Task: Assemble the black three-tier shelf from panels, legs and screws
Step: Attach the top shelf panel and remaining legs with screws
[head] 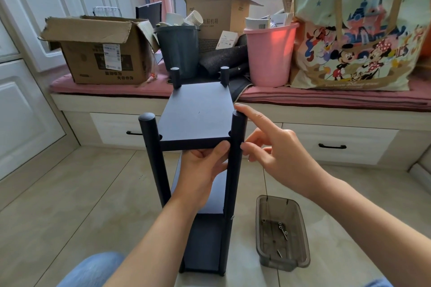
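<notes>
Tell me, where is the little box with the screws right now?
In the head view, the smoky plastic box sits on the tiled floor at lower right, beside the black shelf and below the right hand.

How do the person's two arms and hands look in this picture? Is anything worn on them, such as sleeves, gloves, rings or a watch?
Both arms are bare from the bottom edge of the picture to the wrist; no sleeve shows. The left hand and the right hand wear no gloves, and I see no ring, watch or bracelet. The fingernails look short and unpainted. Blue denim shows at the bottom edge, by the look of it on the knees.
</notes>
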`<state>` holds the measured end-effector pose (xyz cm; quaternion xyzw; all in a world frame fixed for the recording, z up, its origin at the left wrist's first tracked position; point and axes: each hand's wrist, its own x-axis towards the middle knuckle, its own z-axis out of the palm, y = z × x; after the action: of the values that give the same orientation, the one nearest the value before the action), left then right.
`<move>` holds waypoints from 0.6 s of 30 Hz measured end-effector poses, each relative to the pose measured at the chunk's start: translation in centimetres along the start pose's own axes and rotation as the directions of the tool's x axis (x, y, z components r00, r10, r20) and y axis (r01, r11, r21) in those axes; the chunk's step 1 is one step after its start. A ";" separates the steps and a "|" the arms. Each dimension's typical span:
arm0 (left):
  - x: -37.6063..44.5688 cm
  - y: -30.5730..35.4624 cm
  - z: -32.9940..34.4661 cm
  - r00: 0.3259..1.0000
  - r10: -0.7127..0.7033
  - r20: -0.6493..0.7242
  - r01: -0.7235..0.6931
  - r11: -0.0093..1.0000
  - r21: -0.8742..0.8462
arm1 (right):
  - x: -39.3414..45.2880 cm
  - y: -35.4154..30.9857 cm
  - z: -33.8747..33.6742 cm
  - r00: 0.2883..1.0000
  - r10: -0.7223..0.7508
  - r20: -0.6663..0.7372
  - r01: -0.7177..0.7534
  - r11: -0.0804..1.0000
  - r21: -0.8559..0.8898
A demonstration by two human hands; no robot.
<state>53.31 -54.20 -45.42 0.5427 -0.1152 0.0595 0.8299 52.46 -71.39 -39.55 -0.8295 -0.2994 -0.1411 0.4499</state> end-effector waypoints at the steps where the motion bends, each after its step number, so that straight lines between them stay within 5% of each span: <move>1: 0.1 -0.1 0.0 1.000 -0.001 0.002 0.001 1.000 0.008 | 0.0 0.1 0.1 1.000 0.001 -0.003 -0.001 1.000 -0.006; 8: 0.2 0.3 0.2 0.996 -0.090 -0.014 0.090 0.996 0.018 | 0.1 0.1 0.2 0.999 0.034 -0.003 -0.034 0.999 0.004; 14: 0.3 0.8 3.0 0.955 -0.233 -0.184 0.228 0.972 -0.049 | 0.2 -0.1 0.6 1.000 0.016 0.005 -0.016 1.000 -0.011; 18: 0.7 0.3 4.5 0.925 -0.187 -0.331 0.156 0.981 -0.117 | 0.2 0.0 1.0 1.000 0.027 0.009 -0.027 1.000 -0.014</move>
<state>53.34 -58.16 -43.23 0.4950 0.0756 0.0744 0.8624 52.63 -70.49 -40.01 -0.8372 -0.2893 -0.1332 0.4446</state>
